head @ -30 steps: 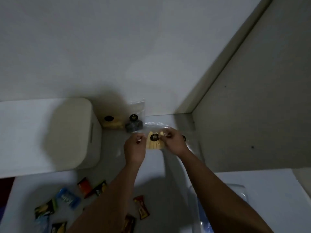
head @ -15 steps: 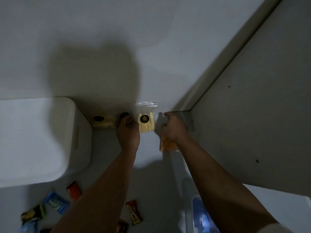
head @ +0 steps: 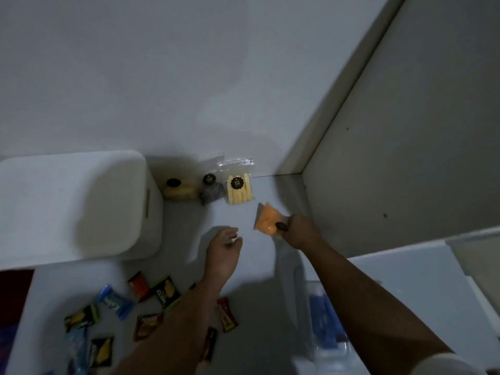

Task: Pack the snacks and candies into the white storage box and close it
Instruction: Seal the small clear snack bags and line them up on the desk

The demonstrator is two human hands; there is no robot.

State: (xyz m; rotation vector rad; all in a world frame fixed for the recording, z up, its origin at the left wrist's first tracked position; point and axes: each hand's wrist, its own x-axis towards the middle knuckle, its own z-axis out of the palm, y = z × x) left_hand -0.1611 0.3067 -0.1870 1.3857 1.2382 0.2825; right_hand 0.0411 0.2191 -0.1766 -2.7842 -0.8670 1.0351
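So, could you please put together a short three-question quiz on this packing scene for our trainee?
1. True or false: the right hand holds the orange packet.
2. The pale stick biscuits packet leans against: A) the wall B) the white storage box C) the left hand.
3. Fill in: the loose candies lie on the ____ the left forearm.

Key: 1 true; 2 A; 3 left of.
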